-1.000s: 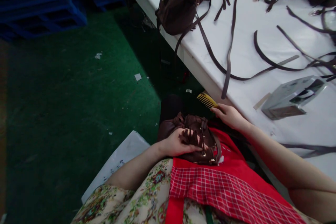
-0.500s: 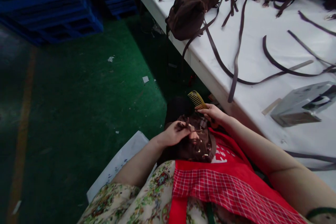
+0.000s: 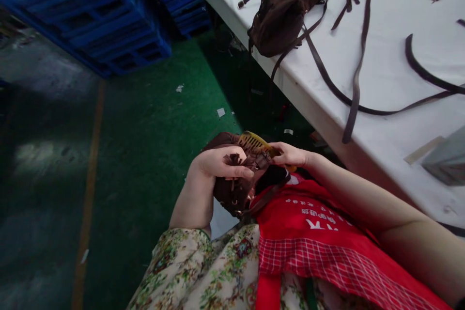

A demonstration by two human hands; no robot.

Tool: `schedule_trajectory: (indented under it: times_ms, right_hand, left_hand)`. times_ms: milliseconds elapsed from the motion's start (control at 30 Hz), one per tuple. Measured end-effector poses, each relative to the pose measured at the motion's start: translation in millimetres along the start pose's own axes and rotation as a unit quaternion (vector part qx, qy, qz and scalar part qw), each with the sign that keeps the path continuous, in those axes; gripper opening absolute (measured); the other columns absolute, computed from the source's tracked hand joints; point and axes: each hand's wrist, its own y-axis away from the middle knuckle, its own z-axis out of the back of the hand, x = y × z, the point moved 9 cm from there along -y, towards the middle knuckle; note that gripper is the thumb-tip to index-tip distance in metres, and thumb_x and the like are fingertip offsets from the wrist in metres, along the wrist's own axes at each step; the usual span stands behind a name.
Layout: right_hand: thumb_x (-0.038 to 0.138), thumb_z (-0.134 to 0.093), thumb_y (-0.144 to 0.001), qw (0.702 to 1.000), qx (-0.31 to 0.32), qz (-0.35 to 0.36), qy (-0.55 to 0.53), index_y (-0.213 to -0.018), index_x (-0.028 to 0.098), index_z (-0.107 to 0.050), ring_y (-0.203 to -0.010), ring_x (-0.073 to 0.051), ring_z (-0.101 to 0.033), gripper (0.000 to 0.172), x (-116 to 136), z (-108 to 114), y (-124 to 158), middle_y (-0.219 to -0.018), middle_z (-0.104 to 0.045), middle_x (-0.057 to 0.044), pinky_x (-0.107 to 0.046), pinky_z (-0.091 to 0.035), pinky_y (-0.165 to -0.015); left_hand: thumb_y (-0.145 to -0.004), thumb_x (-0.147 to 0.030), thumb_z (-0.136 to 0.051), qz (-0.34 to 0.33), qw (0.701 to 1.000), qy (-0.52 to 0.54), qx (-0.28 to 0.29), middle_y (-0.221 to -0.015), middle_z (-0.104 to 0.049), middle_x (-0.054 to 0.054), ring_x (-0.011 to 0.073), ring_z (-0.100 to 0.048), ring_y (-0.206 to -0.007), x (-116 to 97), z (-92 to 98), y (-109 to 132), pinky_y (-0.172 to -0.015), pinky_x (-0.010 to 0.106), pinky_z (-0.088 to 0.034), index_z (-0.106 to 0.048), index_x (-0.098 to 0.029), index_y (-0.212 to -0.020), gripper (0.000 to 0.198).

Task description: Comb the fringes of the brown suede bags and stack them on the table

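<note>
My left hand (image 3: 218, 164) is closed around a small brown suede bag (image 3: 232, 191) with a fringe tassel, held above my lap. My right hand (image 3: 290, 155) grips a yellow wide-toothed comb (image 3: 254, 142), whose teeth rest on the bag's fringe just beside my left fingers. A red apron (image 3: 308, 232) over a floral dress covers my lap below the bag.
A white table (image 3: 392, 58) runs along the right, carrying another brown suede bag (image 3: 279, 19), several loose brown straps (image 3: 354, 87) and a grey device (image 3: 448, 160) at its edge. Blue plastic pallets (image 3: 94, 24) stand on the green floor at the back left.
My left hand lifted the bag up and to the left. My right hand brought the comb down from the table edge onto the fringe. The view swung left.
</note>
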Motion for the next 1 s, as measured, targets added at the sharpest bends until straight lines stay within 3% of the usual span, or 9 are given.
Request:
schedule_trajectory:
  times_ms: [133,267,367,500,600,700,833,900,1000]
  right_hand:
    - [0.025,-0.07,-0.066,0.997,-0.041,0.051,0.03,-0.092,0.013,-0.065,-0.075,-0.017,-0.064,0.029,24.2,7.6,13.9,-0.081,-0.069,-0.003,-0.027,-0.053,-0.07]
    - [0.027,-0.063,-0.075,0.969,-0.187,0.105,0.123,-0.085,0.014,-0.065,-0.075,-0.019,-0.063,0.016,43.2,45.0,46.7,-0.08,-0.068,-0.005,-0.028,-0.051,-0.069]
    - [0.022,-0.055,-0.079,0.928,-0.25,0.109,0.252,-0.078,0.016,-0.064,-0.072,-0.016,-0.06,0.011,35.9,53.1,70.7,-0.077,-0.066,-0.004,-0.025,-0.047,-0.067]
    - [0.015,-0.053,-0.074,0.911,-0.148,0.046,0.382,-0.073,0.017,-0.062,-0.067,-0.014,-0.058,0.01,-12.9,19.0,75.6,-0.073,-0.063,-0.002,-0.022,-0.043,-0.064]
    - [0.016,-0.055,-0.074,0.901,-0.079,0.004,0.427,-0.076,0.018,-0.064,-0.07,-0.014,-0.059,0.01,-37.8,3.7,81.2,-0.076,-0.064,-0.003,-0.022,-0.042,-0.065]
    - [0.024,-0.059,-0.075,0.908,-0.035,0.002,0.419,-0.082,0.018,-0.067,-0.075,-0.016,-0.061,0.012,-34.1,8.7,88.2,-0.083,-0.066,-0.004,-0.023,-0.045,-0.068]
    - [0.027,-0.059,-0.077,0.913,-0.145,0.058,0.378,-0.097,0.017,-0.068,-0.09,-0.019,-0.062,0.024,4.7,50.8,85.6,-0.102,-0.065,-0.007,-0.027,-0.048,-0.081]
    - [0.025,-0.058,-0.077,0.901,-0.214,0.081,0.368,-0.099,0.017,-0.067,-0.093,-0.02,-0.062,0.025,18.6,71.3,75.3,-0.104,-0.065,-0.007,-0.028,-0.048,-0.084]
    - [0.022,-0.061,-0.071,0.906,-0.21,0.097,0.354,-0.106,0.017,-0.064,-0.097,-0.021,-0.062,0.035,16.7,80.0,43.3,-0.108,-0.065,-0.006,-0.031,-0.048,-0.087]
  left_hand:
    - [-0.051,-0.039,-0.085,-0.085,0.996,0.005,-0.014,-0.053,-0.052,0.002,0.0166,-0.055,-0.061,-38.2,9.7,-4.2,-0.067,0.031,-0.046,-0.051,-0.02,-0.045,0.039]
    - [-0.06,-0.047,-0.078,-0.108,0.99,-0.089,0.03,-0.053,-0.054,0.002,0.0149,-0.053,-0.058,-44.7,1.1,-26.0,-0.065,0.029,-0.045,-0.053,-0.02,-0.049,0.038]
    - [-0.076,-0.052,-0.062,-0.054,0.978,-0.188,0.07,-0.058,-0.06,0.002,0.0122,-0.053,-0.055,-7.6,-8.5,-46.7,-0.055,0.023,-0.04,-0.063,-0.017,-0.065,0.037]
    - [-0.074,-0.043,-0.065,0.054,0.942,-0.314,0.108,-0.063,-0.064,0.0,0.0101,-0.053,-0.055,67.2,-19.4,-60.4,-0.051,0.021,-0.034,-0.066,-0.015,-0.072,0.028]
    - [-0.077,-0.042,-0.062,0.044,0.942,-0.333,0.007,-0.065,-0.063,0.0,0.0104,-0.052,-0.056,80.6,-17.1,-61.2,-0.051,0.022,-0.033,-0.064,-0.016,-0.072,0.026]
    - [-0.083,-0.039,-0.055,-0.044,0.93,-0.32,-0.175,-0.071,-0.063,0.001,0.0126,-0.055,-0.064,55.6,-8.8,-54.4,-0.059,0.024,-0.039,-0.061,-0.017,-0.073,0.025]
    - [-0.079,-0.027,-0.06,-0.129,0.871,-0.348,-0.321,-0.104,-0.064,0.007,0.0222,-0.057,-0.101,30.6,-8.8,-49.5,-0.092,0.036,-0.042,-0.061,-0.018,-0.092,0.016]
    - [-0.077,-0.028,-0.063,-0.126,0.848,-0.375,-0.353,-0.118,-0.059,0.009,0.0255,-0.05,-0.114,31.2,-9.1,-55.1,-0.102,0.042,-0.036,-0.06,-0.019,-0.103,0.028]
    - [-0.076,-0.033,-0.065,-0.101,0.827,-0.406,-0.376,-0.128,-0.054,0.01,0.0276,-0.045,-0.12,39.3,-6.1,-65.5,-0.107,0.045,-0.031,-0.054,-0.018,-0.118,0.045]
